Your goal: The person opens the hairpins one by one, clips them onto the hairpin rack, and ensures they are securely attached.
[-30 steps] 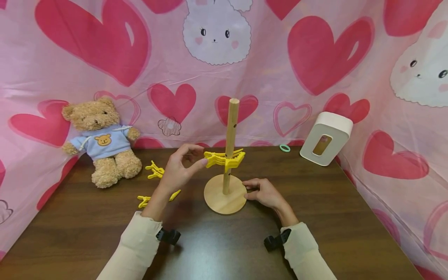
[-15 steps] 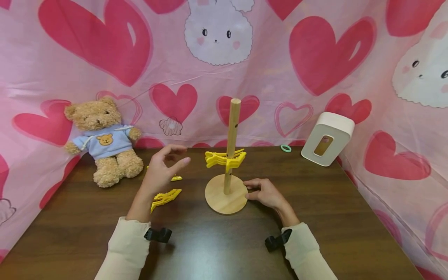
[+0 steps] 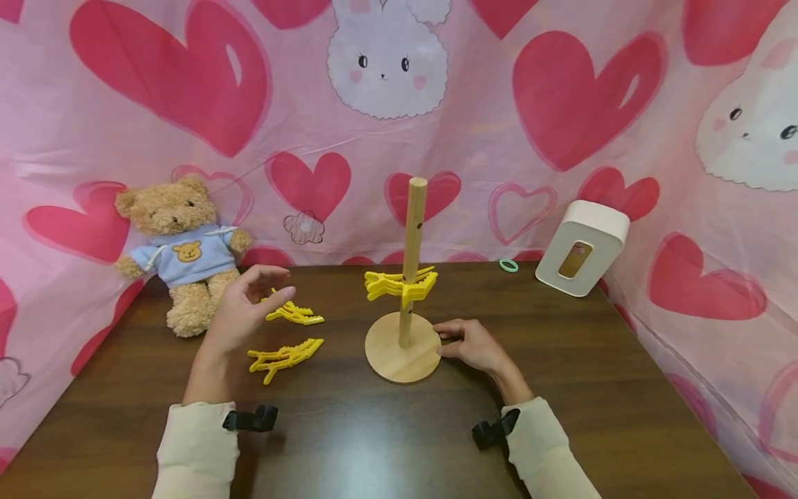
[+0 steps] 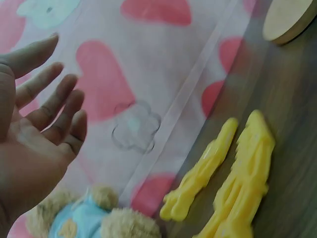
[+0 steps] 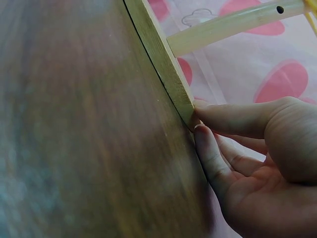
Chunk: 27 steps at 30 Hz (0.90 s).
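Note:
A wooden stand (image 3: 393, 360) with a round base and upright pole stands mid-table. Yellow alligator hair clips (image 3: 420, 287) sit across its pole, partway up. My right hand (image 3: 474, 346) pinches the right rim of the base, thumb and fingertips at its edge in the right wrist view. Left of the stand, my left hand (image 3: 240, 312) is held above the table with loosely bent fingers and nothing in them. Close by lie two more yellow hair clips, a near one (image 3: 287, 357) and a far one (image 3: 296, 314), the latter partly hidden by the hand.
A teddy bear (image 3: 199, 256) in a blue sweater sits at the back left, behind the left hand. A white box with an oval opening (image 3: 595, 229) stands back right, near a small mint-green ring (image 3: 508, 265). A patterned pink cloth hangs behind the table (image 3: 374, 443).
My left hand has let go of the hair clips on the pole and moved left, uncovering the clips on the table. My right hand has stayed at the base.

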Each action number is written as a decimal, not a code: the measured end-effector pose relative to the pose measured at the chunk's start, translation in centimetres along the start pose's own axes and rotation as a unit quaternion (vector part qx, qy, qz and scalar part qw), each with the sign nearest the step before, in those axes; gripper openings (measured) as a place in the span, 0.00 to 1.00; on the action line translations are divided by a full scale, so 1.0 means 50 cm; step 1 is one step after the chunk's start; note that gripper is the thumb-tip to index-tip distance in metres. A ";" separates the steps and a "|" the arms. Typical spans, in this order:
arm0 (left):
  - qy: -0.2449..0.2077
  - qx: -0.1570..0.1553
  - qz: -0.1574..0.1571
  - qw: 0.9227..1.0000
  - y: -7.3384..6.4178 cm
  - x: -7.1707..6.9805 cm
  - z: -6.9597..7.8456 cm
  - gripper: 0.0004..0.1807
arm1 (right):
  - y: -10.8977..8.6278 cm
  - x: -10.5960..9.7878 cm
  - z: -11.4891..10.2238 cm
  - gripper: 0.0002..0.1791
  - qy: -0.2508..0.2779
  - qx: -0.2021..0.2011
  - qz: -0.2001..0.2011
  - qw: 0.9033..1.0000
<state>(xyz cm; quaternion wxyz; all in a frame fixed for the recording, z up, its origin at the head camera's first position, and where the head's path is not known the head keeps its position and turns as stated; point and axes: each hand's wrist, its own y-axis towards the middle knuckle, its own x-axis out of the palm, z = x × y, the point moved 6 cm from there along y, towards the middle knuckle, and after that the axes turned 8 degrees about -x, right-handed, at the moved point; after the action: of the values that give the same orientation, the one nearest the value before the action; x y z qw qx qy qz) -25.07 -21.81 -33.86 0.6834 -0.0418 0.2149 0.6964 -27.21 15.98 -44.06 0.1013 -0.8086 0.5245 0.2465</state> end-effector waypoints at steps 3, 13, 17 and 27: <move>-0.011 -0.007 -0.001 1.000 -0.008 -0.024 -0.013 0.19 | 0.000 0.001 0.000 0.24 0.004 -0.002 -0.001 1.000; 0.004 -0.072 0.000 0.997 -0.058 -0.084 -0.074 0.16 | 0.001 0.000 0.003 0.24 0.005 0.007 -0.001 1.000; 0.005 -0.082 -0.013 0.997 -0.073 -0.090 -0.098 0.18 | 0.000 -0.001 0.004 0.24 0.006 0.004 -0.001 1.000; 0.050 -0.152 -0.110 0.981 -0.085 -0.078 -0.161 0.30 | 0.000 0.003 -0.008 0.23 0.002 0.009 0.002 1.000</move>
<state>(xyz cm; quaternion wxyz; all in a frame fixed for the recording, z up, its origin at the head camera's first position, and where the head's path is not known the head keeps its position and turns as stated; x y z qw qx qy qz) -22.62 -28.44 -40.79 0.7298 -0.2036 0.1349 0.6385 -27.01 15.68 -43.79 0.1067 -0.8069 0.5287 0.2409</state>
